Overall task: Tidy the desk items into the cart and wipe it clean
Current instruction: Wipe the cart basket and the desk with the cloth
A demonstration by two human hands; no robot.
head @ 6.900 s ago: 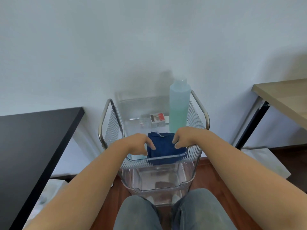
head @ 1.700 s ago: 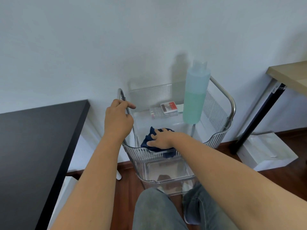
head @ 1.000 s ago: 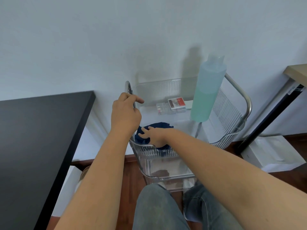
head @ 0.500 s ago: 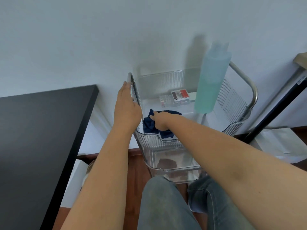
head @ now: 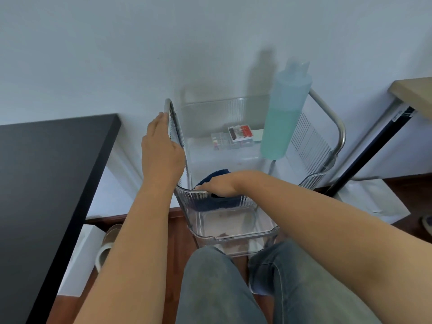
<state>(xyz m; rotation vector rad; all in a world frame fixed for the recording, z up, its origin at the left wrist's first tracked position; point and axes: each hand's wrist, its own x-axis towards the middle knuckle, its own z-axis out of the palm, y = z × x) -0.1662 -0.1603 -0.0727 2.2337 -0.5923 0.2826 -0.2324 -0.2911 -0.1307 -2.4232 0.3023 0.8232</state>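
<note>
A clear plastic cart (head: 311, 141) with metal side handles stands against the wall in front of my knees. In its top tray, my right hand (head: 219, 185) grips a bunched dark blue cloth (head: 217, 173) at the near left corner, against the tray floor. My left hand (head: 161, 150) lies with straight fingers along the cart's left metal handle (head: 168, 106); its thumb is hidden. A tall bottle of green liquid (head: 282, 127) stands at the tray's back right. A small red-and-white box (head: 240, 134) and a clear case (head: 221, 141) lie at the back.
A black desk (head: 46, 178) fills the left side. A wooden table corner (head: 413, 90) with a black leg is at the far right. White boxes (head: 374, 199) and a slipper (head: 106, 246) sit on the wooden floor. The cart's lower tray (head: 233, 237) is by my knees.
My right hand has dragged the blue cloth toward the tray's near left corner. My left hand's fingers went from curled over the handle to lying straight along it. The view shifted slightly.
</note>
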